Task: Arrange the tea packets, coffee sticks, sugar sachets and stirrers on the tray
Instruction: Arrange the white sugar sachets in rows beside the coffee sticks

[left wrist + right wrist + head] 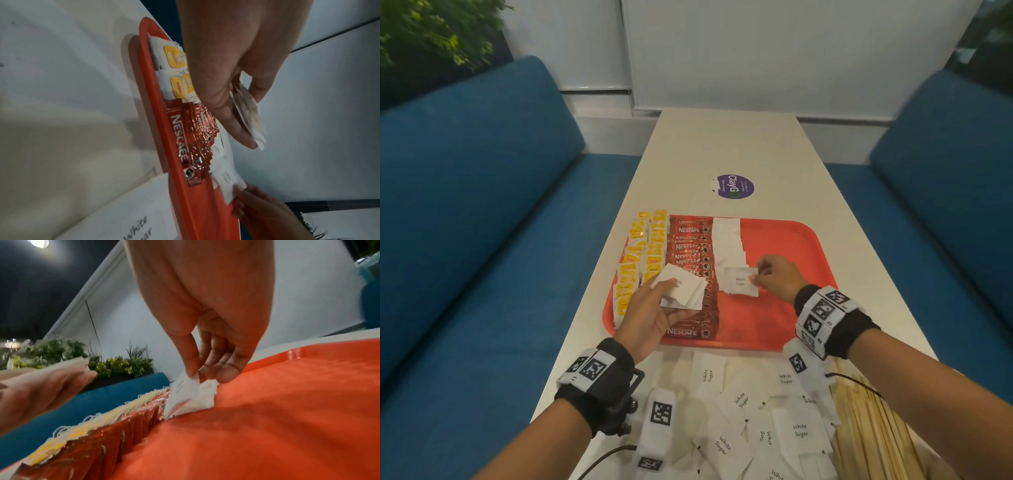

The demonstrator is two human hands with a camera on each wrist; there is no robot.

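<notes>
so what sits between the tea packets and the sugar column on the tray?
The row of red Nescafe coffee sticks fills the stretch between the yellow tea packets and the white sugar sachets, clearest in the head view.

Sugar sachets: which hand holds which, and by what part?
The left hand holds a small stack of sugar sachets by its near end. The right hand pinches one sachet by its far right corner, over the tray.

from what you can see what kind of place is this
Probably a cafe or office lounge booth: blue sofas flank a narrow white table, with a red serving tray and plants behind.
</notes>
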